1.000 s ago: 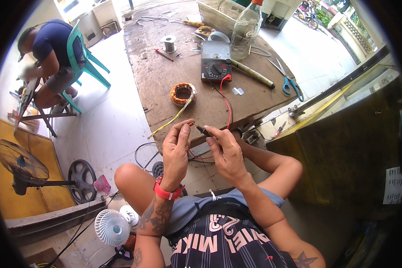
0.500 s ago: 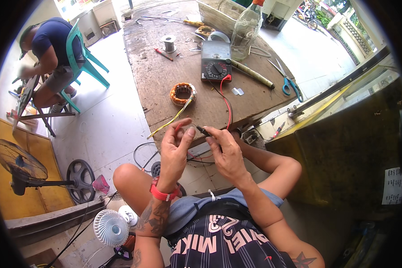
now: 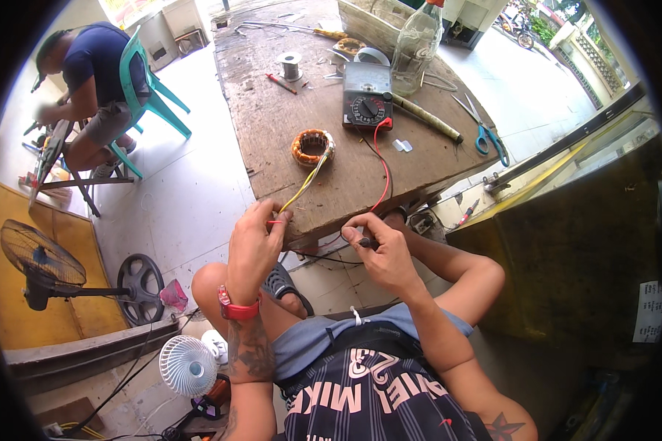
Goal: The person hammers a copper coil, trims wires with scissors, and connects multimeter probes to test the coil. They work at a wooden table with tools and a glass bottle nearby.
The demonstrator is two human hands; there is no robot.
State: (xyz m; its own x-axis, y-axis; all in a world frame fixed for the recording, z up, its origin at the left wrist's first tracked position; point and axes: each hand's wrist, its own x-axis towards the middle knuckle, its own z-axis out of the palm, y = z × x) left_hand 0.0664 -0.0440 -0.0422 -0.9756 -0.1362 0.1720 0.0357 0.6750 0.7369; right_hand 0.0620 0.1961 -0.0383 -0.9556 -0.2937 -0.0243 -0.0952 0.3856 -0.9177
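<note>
My left hand [image 3: 256,239] is closed at the table's near edge, pinching the ends of the yellow and white wires [image 3: 299,192]. A red test probe [image 3: 273,222] pokes out between its fingers. These wires run from a ring-shaped copper-wound stator coil [image 3: 296,151] lying on the wooden table. Just off the edge, my right hand [image 3: 386,257] is closed around a black test probe [image 3: 368,242], whose tip I cannot make out. Beyond the coil rests a black analog multimeter [image 3: 368,105], with a red lead [image 3: 385,173] plugged into it.
On the table [image 3: 235,110] are a solder spool [image 3: 290,67], a red pen-like tool [image 3: 281,84], blue-handled scissors [image 3: 482,138], a rod [image 3: 430,121] and a glass bottle [image 3: 417,48]. A person [image 3: 99,70] sits at far left; fans [image 3: 189,365] stand at lower left.
My left hand has moved down and left onto the wire ends with the red probe. My right hand has drawn apart from it, rightward and down, keeping the black probe.
</note>
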